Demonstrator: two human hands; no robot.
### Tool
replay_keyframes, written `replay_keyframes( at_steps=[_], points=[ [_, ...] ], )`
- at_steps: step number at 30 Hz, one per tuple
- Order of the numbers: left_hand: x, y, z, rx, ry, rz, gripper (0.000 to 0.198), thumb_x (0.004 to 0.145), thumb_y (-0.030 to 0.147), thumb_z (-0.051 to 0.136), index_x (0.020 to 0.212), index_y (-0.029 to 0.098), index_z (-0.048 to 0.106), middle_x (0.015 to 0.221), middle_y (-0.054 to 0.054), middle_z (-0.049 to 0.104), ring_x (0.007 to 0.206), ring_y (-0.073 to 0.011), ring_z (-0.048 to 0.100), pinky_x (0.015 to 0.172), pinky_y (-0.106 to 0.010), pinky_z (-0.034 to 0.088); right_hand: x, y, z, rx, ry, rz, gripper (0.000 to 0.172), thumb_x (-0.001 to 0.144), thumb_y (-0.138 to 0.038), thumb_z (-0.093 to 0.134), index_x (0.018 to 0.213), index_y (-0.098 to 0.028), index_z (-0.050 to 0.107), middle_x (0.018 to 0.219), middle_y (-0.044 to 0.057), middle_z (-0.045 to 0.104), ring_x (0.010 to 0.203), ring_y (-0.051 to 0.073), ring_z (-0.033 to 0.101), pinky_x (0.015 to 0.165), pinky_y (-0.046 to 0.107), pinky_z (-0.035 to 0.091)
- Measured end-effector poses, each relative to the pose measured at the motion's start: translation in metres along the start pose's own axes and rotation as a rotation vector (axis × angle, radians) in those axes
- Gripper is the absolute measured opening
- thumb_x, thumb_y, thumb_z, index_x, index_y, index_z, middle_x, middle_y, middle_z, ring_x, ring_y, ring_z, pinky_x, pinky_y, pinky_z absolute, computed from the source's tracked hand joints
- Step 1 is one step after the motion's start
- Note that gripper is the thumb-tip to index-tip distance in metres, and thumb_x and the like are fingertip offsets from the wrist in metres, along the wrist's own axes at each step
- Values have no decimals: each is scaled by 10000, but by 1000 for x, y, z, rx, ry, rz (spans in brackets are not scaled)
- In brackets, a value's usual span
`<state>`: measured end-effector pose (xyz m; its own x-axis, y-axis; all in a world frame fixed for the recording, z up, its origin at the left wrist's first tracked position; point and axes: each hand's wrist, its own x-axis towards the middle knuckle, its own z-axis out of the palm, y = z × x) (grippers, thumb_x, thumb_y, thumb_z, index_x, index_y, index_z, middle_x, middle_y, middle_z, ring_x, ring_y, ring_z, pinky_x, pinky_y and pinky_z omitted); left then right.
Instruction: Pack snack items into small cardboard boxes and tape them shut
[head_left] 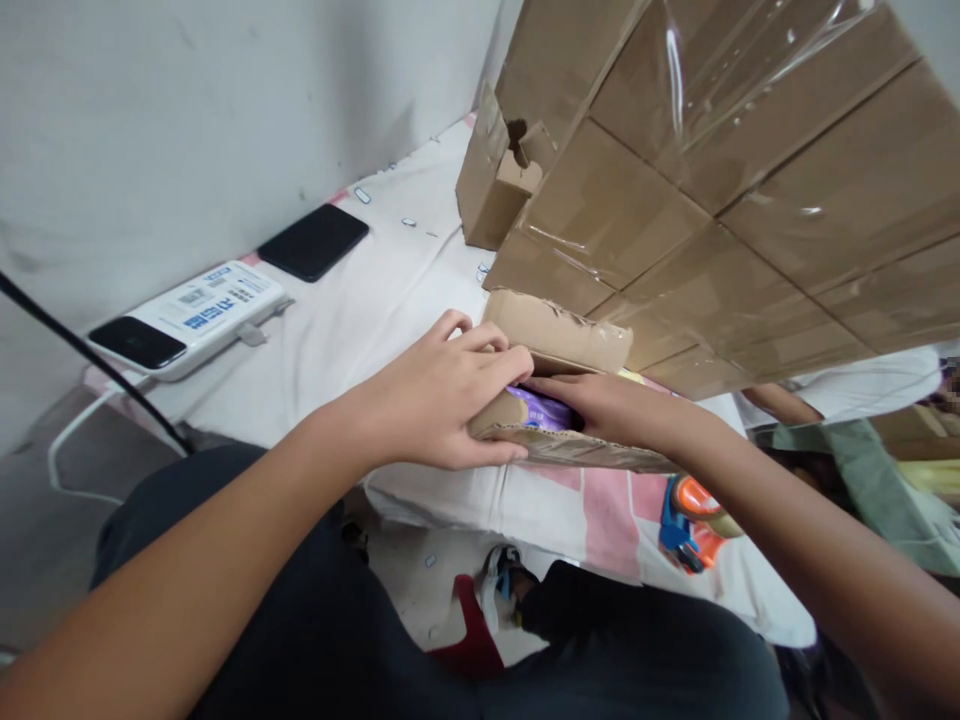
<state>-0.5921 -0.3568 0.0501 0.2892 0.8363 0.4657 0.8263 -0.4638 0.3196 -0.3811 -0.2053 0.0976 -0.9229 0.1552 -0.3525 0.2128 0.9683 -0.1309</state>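
A small open cardboard box [562,330] lies in front of me with one flap raised. My left hand [442,390] grips its left end, fingers over the top and thumb along the near side. Inside the box a purple packet [544,408] shows between my hands. My right hand [600,400] reaches into the box, its visible fingers stretched out flat beside the packet. The rest of that hand's fingers are hidden by the box wall. To the right, an orange and blue tape dispenser [694,520] lies on the patterned cloth.
A tall stack of taped cardboard boxes [720,200] rises behind the box, with a small open carton [499,185] at its left. A black phone [315,242] and a white power bank [195,315] with a cable lie left on the cloth [405,270]. Another person's arm [784,403] shows at right.
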Motion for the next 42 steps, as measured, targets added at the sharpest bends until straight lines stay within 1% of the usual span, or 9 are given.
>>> replay_keyframes(
  at_steps=[5, 8, 15, 20, 23, 27, 31, 37, 42],
  points=[
    [-2, 6, -2, 73, 22, 31, 468, 794, 583, 646, 1062, 208, 573, 1011, -91, 696, 1162, -350, 529, 938, -496, 339, 7, -11, 10, -230, -11, 22, 770, 798, -260, 629, 1521, -185, 374, 1169, 146, 697, 766, 247, 680, 623, 304, 456],
    [-3, 9, -6, 131, 72, 34, 409, 778, 542, 666, 1012, 212, 605, 1066, -105, 691, 1166, -378, 519, 911, -524, 362, 5, -13, 10, -217, 83, 26, 738, 778, -272, 610, 1487, -187, 422, 1194, 143, 688, 822, 260, 676, 659, 316, 475],
    [-5, 1, -14, 62, 73, -18, 295, 839, 479, 657, 880, 189, 625, 1110, -126, 644, 1068, -317, 551, 851, -455, 485, -26, 2, -20, 122, 545, 168, 597, 775, -324, 564, 1366, -242, 539, 1267, 79, 667, 1055, 324, 651, 876, 429, 512],
    [-2, 3, -6, 21, 57, 6, 207, 887, 371, 625, 817, 176, 624, 1163, -121, 637, 1146, -301, 544, 922, -443, 504, -40, 41, -39, 512, 826, 319, 250, 677, -305, 545, 890, -227, 650, 857, 30, 667, 799, 258, 612, 653, 341, 485],
    [-1, 7, -2, 19, 71, 40, 191, 918, 337, 590, 841, 168, 636, 1187, -125, 642, 1167, -297, 548, 946, -445, 506, -40, 59, -49, 768, 610, 355, 127, 587, -280, 506, 643, -204, 590, 638, 18, 575, 569, 172, 466, 486, 279, 347],
    [0, 9, 0, 5, 81, 48, 173, 934, 310, 569, 855, 169, 630, 1182, -116, 651, 1141, -282, 571, 949, -435, 509, -27, 60, -50, 723, 240, 379, 258, 625, -297, 534, 754, -188, 728, 734, 19, 696, 622, 194, 543, 536, 276, 408],
    [0, 8, 2, -6, 104, 50, 142, 918, 300, 589, 857, 175, 618, 1191, -110, 644, 1153, -282, 566, 958, -431, 504, -12, 52, -44, 530, 258, 336, 298, 796, -383, 504, 757, -186, 725, 814, 25, 718, 738, 219, 609, 672, 294, 471],
    [1, -9, 10, -16, 129, -1, 125, 901, 294, 610, 878, 174, 583, 1059, -100, 628, 1051, -269, 585, 897, -413, 513, -4, 64, -61, 420, 358, 463, 655, 849, -774, 455, 550, -191, 467, 529, -6, 451, 516, 123, 409, 504, 263, 334],
    [7, -24, 29, 103, 254, -110, 549, 782, 434, 771, 1206, 171, 543, 1246, -160, 543, 1139, -345, 518, 925, -492, 502, 21, 86, -72, 419, 302, 459, 746, 771, -903, 410, 587, -192, 546, 588, 45, 545, 611, 181, 512, 556, 289, 415]
  ],
)
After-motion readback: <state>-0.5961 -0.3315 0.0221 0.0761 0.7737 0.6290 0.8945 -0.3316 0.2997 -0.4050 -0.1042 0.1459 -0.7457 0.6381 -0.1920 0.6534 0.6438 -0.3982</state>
